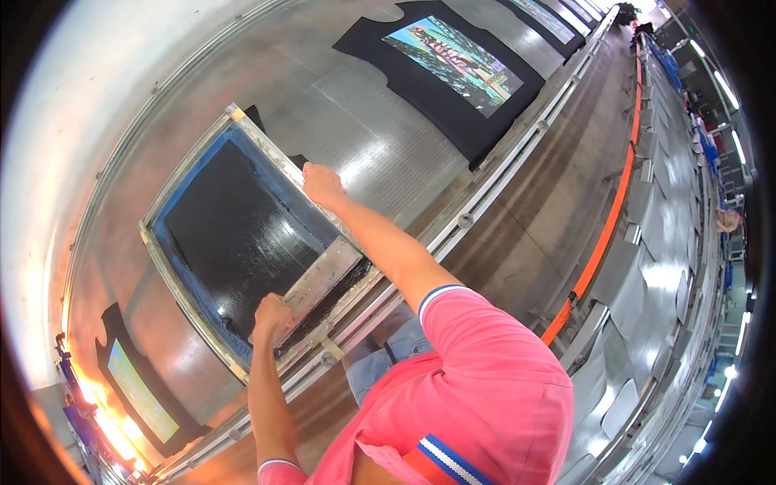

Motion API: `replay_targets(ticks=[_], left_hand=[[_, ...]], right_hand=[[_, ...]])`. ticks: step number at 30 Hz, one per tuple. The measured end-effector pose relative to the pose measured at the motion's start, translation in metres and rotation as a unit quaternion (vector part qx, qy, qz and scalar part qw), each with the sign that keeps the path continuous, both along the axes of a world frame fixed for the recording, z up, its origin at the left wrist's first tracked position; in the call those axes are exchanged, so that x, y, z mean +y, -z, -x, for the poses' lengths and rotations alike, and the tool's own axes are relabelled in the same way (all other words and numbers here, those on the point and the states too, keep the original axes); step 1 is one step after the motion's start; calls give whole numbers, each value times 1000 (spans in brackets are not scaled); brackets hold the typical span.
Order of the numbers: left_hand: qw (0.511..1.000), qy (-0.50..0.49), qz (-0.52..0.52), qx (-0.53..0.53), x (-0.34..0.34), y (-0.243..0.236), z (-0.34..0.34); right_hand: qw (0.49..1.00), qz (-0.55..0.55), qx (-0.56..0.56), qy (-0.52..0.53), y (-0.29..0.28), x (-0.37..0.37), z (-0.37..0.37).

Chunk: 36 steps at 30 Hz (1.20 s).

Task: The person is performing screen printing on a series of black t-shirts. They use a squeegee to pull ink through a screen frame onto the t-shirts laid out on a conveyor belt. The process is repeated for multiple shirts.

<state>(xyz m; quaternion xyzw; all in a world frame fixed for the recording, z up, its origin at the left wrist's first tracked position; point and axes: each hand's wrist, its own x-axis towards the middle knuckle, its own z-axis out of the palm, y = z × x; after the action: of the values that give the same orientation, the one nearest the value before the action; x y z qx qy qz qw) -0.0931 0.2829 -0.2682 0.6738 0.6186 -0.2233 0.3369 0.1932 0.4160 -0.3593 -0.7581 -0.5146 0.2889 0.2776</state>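
A screen-printing frame (184,317) with a worn pale rim and blue inner border lies over the metal table. Dark ink or mesh (230,222) fills its middle, shiny in places. A squeegee (327,276) with a flat greyish blade holder lies across the near end of the frame. My left hand (273,317) is closed at the squeegee's left end. Further away, my right hand (323,186) is closed on the frame's right rim. Dark cloth shows in small pieces past that rim; the rest is hidden beneath the frame.
Black shirt pieces with colourful prints lie on the table: one beyond the frame (477,137), one at the lower left (117,325). A glowing orange heater (113,424) stands near the latter. A metal rail (517,153) edges the table; an orange strip (602,259) runs past the aisle.
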Motion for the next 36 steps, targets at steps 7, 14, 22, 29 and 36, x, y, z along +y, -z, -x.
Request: replay_targets(ticks=[7, 14, 22, 29, 36], left_hand=[[993, 89, 80, -11, 31, 19, 41], [985, -10, -164, 49, -12, -37, 8], [955, -9, -289, -60, 15, -55, -13], [936, -7, -353, 11, 143, -31, 42], [929, 6, -370, 15, 265, -26, 51]], right_hand=[[1000, -16, -7, 5, 15, -28, -14], [981, -69, -138, -114, -46, -61, -37], [805, 83, -309, -499, -121, -61, 9], [793, -96, -365, -479, -125, 70, 2], [819, -54, -372, -434, -134, 180, 15]])
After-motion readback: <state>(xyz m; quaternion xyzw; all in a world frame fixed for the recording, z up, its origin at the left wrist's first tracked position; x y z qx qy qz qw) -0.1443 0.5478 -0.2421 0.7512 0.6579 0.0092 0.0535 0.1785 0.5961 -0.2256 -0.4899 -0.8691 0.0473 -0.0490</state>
